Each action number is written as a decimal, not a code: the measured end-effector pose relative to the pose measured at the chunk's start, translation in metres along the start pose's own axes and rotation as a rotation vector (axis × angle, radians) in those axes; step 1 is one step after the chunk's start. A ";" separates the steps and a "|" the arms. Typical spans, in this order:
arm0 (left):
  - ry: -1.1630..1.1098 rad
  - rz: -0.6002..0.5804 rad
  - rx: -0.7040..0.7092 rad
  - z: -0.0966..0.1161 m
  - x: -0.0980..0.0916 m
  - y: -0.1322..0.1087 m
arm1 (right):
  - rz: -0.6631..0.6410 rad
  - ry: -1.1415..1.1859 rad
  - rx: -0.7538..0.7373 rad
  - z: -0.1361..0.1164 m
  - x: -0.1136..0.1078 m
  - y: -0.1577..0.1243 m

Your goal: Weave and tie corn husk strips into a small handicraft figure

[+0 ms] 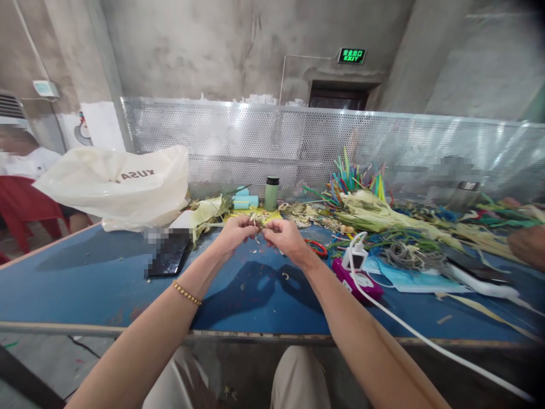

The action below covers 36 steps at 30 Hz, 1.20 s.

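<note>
Above the middle of the blue table, my left hand and my right hand meet with fingertips pinched. Between them is a small, pale yellow-green fibrous piece, which looks like a strip of corn husk; its exact shape is too small to make out. Both hands are closed on it, raised off the table, with their shadows below. Behind the hands lie a yellow sheet with husk scraps on it and a green bottle with a black lid. Loose corn husks lie to the left.
A white plastic bag and a dark phone are left. At right are a corn husk pile, colourful thin sticks, a purple power strip with white cable, and another person's hand. A perforated metal panel stands behind.
</note>
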<state>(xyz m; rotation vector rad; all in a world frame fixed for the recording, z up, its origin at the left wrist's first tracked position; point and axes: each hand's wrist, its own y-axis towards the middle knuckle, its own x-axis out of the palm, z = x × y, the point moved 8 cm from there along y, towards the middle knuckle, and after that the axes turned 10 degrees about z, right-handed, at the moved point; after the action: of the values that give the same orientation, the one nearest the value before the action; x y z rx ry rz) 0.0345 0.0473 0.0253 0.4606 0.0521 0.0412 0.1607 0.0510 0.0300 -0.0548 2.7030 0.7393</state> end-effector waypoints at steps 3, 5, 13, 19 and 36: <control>-0.018 0.055 -0.033 -0.004 -0.002 0.000 | 0.003 -0.027 -0.035 -0.003 0.005 -0.003; -0.022 0.129 -0.024 -0.007 -0.008 0.001 | -0.016 -0.038 -0.047 -0.004 0.009 -0.004; -0.014 0.157 -0.068 -0.013 -0.018 0.006 | -0.082 0.155 0.179 0.009 0.004 0.000; 0.040 0.105 -0.057 -0.010 -0.013 0.003 | -0.076 0.129 0.169 0.012 0.003 0.000; -0.349 -0.033 -0.278 -0.015 0.003 -0.004 | 0.091 0.192 0.087 0.003 0.003 -0.002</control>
<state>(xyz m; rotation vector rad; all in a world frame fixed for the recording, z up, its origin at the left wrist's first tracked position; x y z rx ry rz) 0.0371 0.0504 0.0101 0.1835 -0.2857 -0.0638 0.1592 0.0509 0.0261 0.0188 2.9346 0.6725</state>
